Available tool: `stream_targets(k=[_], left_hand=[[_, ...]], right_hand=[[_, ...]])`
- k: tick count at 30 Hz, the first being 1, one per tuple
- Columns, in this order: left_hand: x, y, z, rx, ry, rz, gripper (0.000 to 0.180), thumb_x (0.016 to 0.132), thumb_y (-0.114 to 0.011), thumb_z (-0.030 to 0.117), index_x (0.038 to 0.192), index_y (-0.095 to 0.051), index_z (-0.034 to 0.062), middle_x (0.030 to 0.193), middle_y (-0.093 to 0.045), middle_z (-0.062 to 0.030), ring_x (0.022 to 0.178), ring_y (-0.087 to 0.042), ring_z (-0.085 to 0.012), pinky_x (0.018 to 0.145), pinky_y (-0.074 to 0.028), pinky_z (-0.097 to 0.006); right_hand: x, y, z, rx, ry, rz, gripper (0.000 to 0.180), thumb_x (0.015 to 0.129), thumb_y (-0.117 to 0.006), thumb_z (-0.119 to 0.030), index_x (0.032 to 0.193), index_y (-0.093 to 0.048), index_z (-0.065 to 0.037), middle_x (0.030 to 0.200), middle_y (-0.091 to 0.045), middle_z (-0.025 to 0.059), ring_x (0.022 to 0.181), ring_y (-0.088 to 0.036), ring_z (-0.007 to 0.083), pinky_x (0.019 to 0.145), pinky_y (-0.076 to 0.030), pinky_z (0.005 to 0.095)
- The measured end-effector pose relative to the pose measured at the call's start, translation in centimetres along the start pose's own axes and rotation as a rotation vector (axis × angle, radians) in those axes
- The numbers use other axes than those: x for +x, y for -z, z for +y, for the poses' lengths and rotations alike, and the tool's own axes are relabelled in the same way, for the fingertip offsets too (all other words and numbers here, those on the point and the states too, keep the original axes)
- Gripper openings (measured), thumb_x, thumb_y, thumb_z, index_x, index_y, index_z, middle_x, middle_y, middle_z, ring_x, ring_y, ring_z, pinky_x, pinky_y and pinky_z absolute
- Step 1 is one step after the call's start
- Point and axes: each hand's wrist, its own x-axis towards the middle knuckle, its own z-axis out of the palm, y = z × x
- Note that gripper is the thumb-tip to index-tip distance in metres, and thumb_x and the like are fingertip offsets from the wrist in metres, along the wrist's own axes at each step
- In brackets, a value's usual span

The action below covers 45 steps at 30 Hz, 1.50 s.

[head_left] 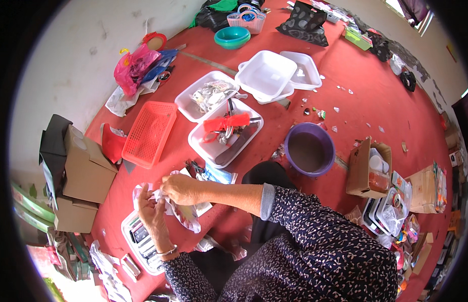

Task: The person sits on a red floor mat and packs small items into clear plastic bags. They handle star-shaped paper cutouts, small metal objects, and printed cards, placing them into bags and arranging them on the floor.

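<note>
Both my hands are close together at the lower left, on a thin, crumpled pale pink-and-white sheet (192,224) that hangs below them. My right hand (179,189) is closed, pinching its upper part. My left hand (152,217) has bent fingers against the sheet's left side; its fingertips touch the pale material. Whether the sheet is paper or plastic I cannot tell. Below my left hand lies a white tray (154,271) holding several dark, narrow items. A blue-and-clear packet (219,174) is on the floor just beyond my right hand.
Ahead are a red mesh basket (144,155), a white bin (194,146) of tools and another bin (183,103) with pale cords. A purple basin (330,162) of murky water stands right, near an open cardboard box (352,173). Cardboard boxes (88,171) line the left wall. Scraps litter the red floor.
</note>
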Motion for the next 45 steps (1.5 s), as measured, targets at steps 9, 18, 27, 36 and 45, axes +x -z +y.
stream_targets(k=[9, 18, 27, 36, 45], left_hand=[[-0.7, -0.9, -0.4, 0.144, 0.055, 0.142, 0.015, 0.079, -0.056, 0.002, 0.092, -0.059, -0.005, 0.07, -0.059, -0.0068, 0.059, -0.056, -0.0113, 0.056, -0.047, -0.023], [-1.3, -0.1, 1.1, 0.094, 0.142, 0.072, 0.007, 0.079, -0.057, 0.004, 0.081, -0.058, -0.003, 0.069, -0.06, -0.0052, 0.059, -0.056, -0.0091, 0.052, -0.047, -0.022], [-1.8, -1.0, 1.0, 0.309, -0.123, 0.13, 0.008, 0.074, -0.057, 0.003, 0.073, -0.052, -0.0034, 0.068, -0.06, -0.0153, 0.062, -0.061, -0.0234, 0.057, -0.047, -0.031], [-1.5, -0.8, 1.8, 0.153, 0.056, 0.038, 0.015, 0.079, -0.058, 0.01, 0.075, -0.054, -0.0042, 0.066, -0.059, -0.0088, 0.056, -0.055, -0.0123, 0.052, -0.045, -0.026], [-1.4, -0.7, 0.7, 0.039, 0.097, 0.012, 0.02, 0.085, -0.055, 0.019, 0.08, -0.054, -0.0001, 0.064, -0.053, -0.0002, 0.056, -0.048, -0.0056, 0.049, -0.04, -0.021]], right_hand=[[0.1, 2.0, -1.4, 0.447, -0.301, 0.132, 0.01, 0.074, -0.053, -0.009, 0.08, -0.048, -0.001, 0.065, -0.053, 0.0207, 0.062, -0.055, 0.0375, 0.054, -0.043, 0.0404], [0.9, 2.4, -2.5, 0.934, -0.558, -0.041, 0.007, 0.075, -0.061, -0.008, 0.078, -0.057, -0.003, 0.063, -0.056, 0.0006, 0.048, -0.049, 0.0054, 0.042, -0.038, 0.0183], [1.1, 2.1, -3.4, 0.905, -0.571, 0.163, 0.006, 0.075, -0.06, -0.006, 0.073, -0.058, -0.002, 0.061, -0.054, -0.0007, 0.054, -0.048, 0.0046, 0.048, -0.037, 0.0199], [1.4, 1.7, -3.0, 0.841, -0.485, 0.166, 0.011, 0.074, -0.063, -0.013, 0.074, -0.058, -0.004, 0.057, -0.051, -0.0024, 0.046, -0.042, 0.0032, 0.042, -0.031, 0.0174], [1.6, 2.1, -3.1, 1.109, -0.661, 0.125, 0.017, 0.071, -0.065, -0.005, 0.082, -0.052, -0.006, 0.064, -0.054, -0.0005, 0.051, -0.046, 0.0038, 0.046, -0.034, 0.0162]])
